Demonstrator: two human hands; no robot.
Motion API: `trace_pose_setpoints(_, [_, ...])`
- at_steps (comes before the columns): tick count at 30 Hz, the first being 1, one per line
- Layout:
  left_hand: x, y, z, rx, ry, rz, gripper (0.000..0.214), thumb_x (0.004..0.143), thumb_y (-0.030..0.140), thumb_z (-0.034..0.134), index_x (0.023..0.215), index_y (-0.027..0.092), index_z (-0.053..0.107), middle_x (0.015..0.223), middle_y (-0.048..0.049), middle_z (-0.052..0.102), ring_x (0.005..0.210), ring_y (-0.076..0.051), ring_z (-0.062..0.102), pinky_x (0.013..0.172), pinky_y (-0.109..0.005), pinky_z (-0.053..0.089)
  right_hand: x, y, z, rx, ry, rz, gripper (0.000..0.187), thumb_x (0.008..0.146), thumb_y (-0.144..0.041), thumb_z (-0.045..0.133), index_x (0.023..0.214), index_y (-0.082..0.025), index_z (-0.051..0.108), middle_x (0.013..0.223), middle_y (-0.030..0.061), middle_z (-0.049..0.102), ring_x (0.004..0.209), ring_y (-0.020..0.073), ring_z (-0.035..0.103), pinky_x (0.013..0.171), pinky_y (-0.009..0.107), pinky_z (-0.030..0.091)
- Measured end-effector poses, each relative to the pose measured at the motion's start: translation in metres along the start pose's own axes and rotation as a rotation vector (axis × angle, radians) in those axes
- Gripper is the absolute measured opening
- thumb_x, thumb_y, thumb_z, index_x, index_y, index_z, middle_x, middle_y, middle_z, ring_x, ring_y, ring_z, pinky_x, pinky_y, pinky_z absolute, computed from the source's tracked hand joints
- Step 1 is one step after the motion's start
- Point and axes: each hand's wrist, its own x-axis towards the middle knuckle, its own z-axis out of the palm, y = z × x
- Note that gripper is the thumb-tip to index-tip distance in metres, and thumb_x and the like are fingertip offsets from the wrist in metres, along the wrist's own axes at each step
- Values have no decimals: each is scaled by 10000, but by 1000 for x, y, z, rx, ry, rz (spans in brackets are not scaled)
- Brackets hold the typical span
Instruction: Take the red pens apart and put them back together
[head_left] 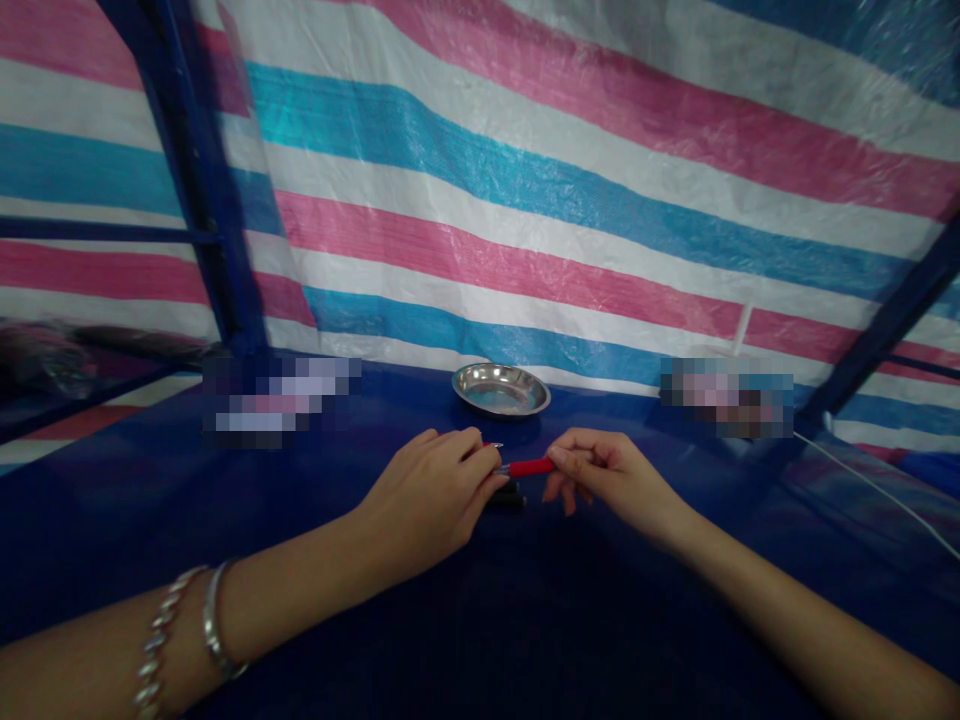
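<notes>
My left hand point(439, 490) and my right hand point(607, 475) meet over the dark blue table point(480, 620). Between them runs a thin red pen-like stick point(531, 467). The right hand pinches its right end. The left hand's fingers are curled at its left end, where a small metal tip shows. A small dark object point(504, 497) lies on the table just under the left fingertips. A shiny round metal dish point(501, 389) sits behind the hands, near the back wall.
A striped pink, white and blue tarp point(570, 200) closes off the back. Blue metal frame posts point(199, 170) stand at left and right. A white cable point(870, 480) trails across the table at the right. Silver bracelets point(184, 635) circle my left wrist.
</notes>
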Motion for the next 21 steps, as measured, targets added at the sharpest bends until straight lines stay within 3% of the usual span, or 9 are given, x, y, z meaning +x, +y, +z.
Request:
trace_pose_setpoints(9, [0,0,1,-10,1,6,242,860,248,314,833,161,538,799,-42,557,738,-163,537,647,-303,378,0,-3,1,163,96,-2,240,660,-320,628,700,-170,445,567,-45,534,466,49,451,435,181,316])
trace_pose_setpoints(16, [-1,0,2,-29,6,2,264,867,248,284,876,166,535,839,-49,566,764,-176,541,680,-334,380,0,5,-2,181,50,-19,206,752,-362,524,765,-172,445,583,-17,577,458,62,460,436,191,323])
trace_pose_setpoints(21, [0,0,1,-38,-6,-13,259,865,250,286,853,170,532,834,-44,566,770,-184,541,677,-343,381,1,2,-1,167,56,-20,177,733,-304,558,759,-166,451,592,-27,562,477,55,457,459,187,328])
